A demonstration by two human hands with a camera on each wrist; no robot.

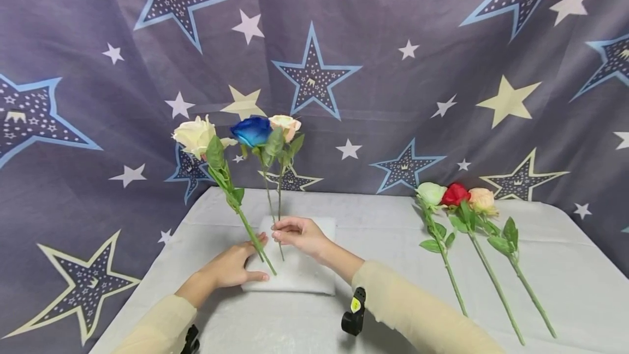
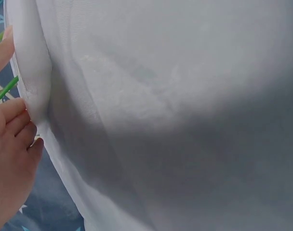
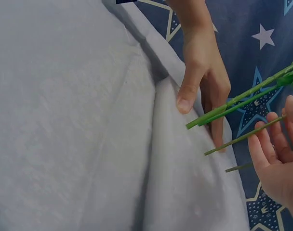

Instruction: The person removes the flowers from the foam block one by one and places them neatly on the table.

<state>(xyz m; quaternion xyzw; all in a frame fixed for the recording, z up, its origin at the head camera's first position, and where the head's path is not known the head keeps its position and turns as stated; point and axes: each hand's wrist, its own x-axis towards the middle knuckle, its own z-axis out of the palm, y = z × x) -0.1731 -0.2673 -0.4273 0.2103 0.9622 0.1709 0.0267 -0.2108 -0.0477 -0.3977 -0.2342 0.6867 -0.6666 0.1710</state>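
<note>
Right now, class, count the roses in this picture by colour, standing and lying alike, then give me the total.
Cream rose: 1
Blue rose: 1
Peach roses: 2
Pale green rose: 1
Red rose: 1
Total: 6 roses, 3 standing in the white block and 3 lying on the table.

Three artificial roses lying side by side on grey cloth-covered table [image 1: 565, 266]: pale green [image 1: 431, 193], red [image 1: 454, 194], peach [image 1: 482, 199]. Star-printed purple fabric backdrop [image 1: 393, 70].
</note>
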